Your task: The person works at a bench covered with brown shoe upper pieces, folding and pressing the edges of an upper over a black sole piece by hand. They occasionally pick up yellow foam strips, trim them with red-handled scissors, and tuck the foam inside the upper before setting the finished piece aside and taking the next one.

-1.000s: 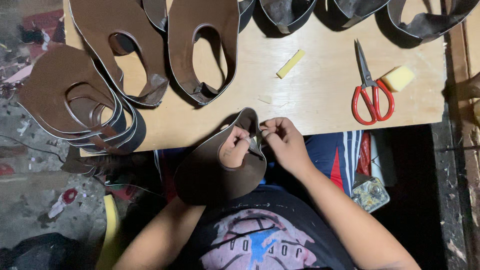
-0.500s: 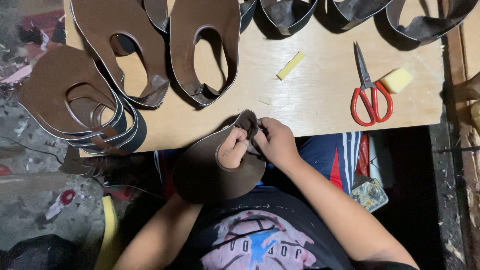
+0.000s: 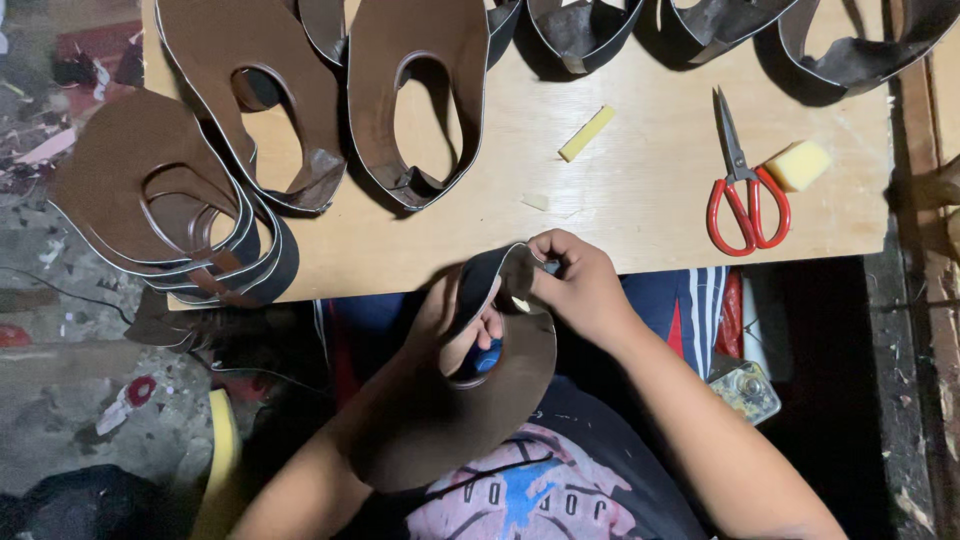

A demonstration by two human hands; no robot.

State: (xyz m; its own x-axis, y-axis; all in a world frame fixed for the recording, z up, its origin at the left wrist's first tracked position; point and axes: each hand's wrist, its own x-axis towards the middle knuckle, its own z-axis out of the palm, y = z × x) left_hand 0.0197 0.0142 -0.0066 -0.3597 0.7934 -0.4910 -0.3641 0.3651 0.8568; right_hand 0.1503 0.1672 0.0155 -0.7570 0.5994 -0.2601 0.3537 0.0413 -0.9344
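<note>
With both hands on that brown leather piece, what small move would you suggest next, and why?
Probably press the fold flat. The right hand pinches the top edge of the leather piece, the left hand props it from inside its opening, and the edge looks curled over, not flat.

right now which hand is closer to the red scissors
Right. The right hand pinches the brown leather piece just off the table edge, below-left of the red scissors. The left hand sits further left, inside the piece's opening.
</note>
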